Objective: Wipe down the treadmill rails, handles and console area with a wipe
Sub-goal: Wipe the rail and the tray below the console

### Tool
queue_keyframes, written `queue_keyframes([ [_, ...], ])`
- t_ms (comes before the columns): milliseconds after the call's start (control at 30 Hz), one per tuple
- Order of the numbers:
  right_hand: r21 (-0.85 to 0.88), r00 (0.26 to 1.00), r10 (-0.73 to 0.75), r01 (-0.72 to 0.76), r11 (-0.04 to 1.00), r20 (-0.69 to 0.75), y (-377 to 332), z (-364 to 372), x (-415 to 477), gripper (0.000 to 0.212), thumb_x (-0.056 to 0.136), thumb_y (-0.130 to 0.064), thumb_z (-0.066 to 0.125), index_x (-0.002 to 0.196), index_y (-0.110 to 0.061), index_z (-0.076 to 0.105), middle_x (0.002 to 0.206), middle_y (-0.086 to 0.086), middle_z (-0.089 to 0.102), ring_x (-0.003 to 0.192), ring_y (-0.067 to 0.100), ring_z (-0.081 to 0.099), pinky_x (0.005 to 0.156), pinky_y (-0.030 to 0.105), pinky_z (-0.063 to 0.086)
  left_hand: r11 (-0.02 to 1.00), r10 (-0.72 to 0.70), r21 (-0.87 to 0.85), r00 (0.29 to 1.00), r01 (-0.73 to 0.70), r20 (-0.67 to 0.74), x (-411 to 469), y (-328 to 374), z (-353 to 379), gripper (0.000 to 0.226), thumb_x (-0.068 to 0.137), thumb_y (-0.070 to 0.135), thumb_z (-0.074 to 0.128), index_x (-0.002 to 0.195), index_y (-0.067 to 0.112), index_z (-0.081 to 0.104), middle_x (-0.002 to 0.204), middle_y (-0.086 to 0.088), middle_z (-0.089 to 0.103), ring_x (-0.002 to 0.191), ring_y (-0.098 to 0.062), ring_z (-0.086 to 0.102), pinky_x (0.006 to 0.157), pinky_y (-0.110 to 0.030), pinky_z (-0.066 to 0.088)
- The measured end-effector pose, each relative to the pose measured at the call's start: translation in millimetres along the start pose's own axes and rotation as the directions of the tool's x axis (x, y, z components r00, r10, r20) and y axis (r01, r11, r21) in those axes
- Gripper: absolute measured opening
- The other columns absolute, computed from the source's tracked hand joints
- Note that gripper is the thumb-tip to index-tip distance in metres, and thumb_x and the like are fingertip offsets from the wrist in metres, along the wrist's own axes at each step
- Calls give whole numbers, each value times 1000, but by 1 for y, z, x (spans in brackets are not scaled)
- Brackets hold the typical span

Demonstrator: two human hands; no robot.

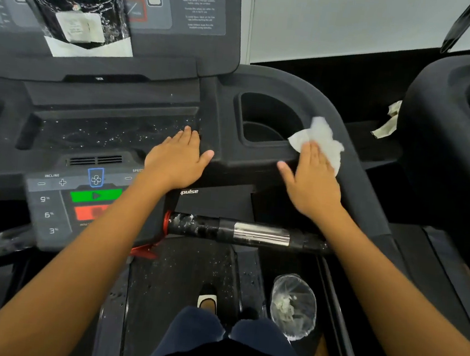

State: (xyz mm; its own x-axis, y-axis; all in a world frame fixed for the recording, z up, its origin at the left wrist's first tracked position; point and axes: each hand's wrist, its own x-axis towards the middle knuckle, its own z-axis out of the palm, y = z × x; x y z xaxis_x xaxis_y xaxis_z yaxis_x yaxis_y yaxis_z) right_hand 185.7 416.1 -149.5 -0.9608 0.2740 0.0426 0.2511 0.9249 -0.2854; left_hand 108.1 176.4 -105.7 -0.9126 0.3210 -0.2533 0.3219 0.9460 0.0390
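Though partly hidden, "pulse" [189, 192] on treadmill [247, 161].

**Wipe Pressed to the Console's Right Shoulder**

The right hand [313, 183] lay flat, fingers straight, pressing a crumpled white wipe [323, 139] onto the dark console [223, 110] just right of the cup holder [266, 120]. The left hand [179, 157] rested palm-down beside the wet, droplet-speckled tray [111, 133]. Below both arms ran a handlebar [251, 233] with a chrome sensor band. A clear plastic bag [293, 305] holding crumpled wipes sat low at the right.
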Motion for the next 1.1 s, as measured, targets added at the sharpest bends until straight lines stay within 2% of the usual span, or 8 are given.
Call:
queue_keyframes([
  [133,-75,989,145,-144,987,17,-50,10,2,87,98,-59,22,147,12,11,154,32,12,146,41,8,120,47,7,1000,-19,2,1000,19,6,-1,3,0,68,101,51,16,154,9,10,162,-8,5,148,-24,11,118,-40,15],
  [333,76,979,-203,204,976,-19,-70,24,-11,60,102,-39,32,146,1,28,154,22,25,143,36,22,118,43,18,993,-110,-37,994,111,25,13,17,5,71,101,49,19,151,-1,11,160,-18,7,148,-30,10,119,-48,11],
  [400,67,992,-58,65,996,-114,-38,18,6,59,101,-37,36,144,4,31,150,23,32,140,36,29,116,43,21,986,-148,-68,989,149,22,15,25,5,73,101,50,20,150,-4,11,159,-20,8,148,-32,9,118,-51,10],
  [533,-29,974,218,-220,975,-63,-32,14,23,73,102,-44,27,148,11,13,154,31,15,146,38,12,120,44,9,974,-197,-120,980,194,-14,17,33,10,73,101,47,22,150,-5,7,159,-22,8,147,-34,9,118,-53,7],
  [633,-104,999,29,-34,994,-45,-82,32,0,69,103,-41,21,148,11,12,153,34,13,145,43,10,119,49,10,967,-188,-187,980,173,-68,19,41,11,73,101,42,28,150,-4,0,159,-22,5,147,-34,7,118,-51,7],
  [767,71,969,-249,247,966,9,-72,31,-10,54,103,-29,29,148,2,26,155,21,25,145,34,19,119,46,17,976,-121,-200,983,92,-140,25,54,14,71,102,37,30,151,-4,-2,159,-22,-2,148,-33,5,120,-46,8],
  [867,49,987,-85,93,995,-133,-19,17,20,50,100,-30,34,138,2,40,140,21,44,129,35,41,109,45,33,984,-115,-154,980,90,-163,25,53,22,69,103,37,28,151,-4,0,159,-22,-2,148,-34,5,120,-45,8],
  [1100,73,997,74,-75,994,24,-13,-13,82,46,103,-29,29,133,3,42,135,19,45,121,31,46,99,38,37,983,-88,-178,971,49,-222,23,46,27,63,104,33,26,152,-1,4,160,-20,0,148,-32,6,120,-41,9],
])
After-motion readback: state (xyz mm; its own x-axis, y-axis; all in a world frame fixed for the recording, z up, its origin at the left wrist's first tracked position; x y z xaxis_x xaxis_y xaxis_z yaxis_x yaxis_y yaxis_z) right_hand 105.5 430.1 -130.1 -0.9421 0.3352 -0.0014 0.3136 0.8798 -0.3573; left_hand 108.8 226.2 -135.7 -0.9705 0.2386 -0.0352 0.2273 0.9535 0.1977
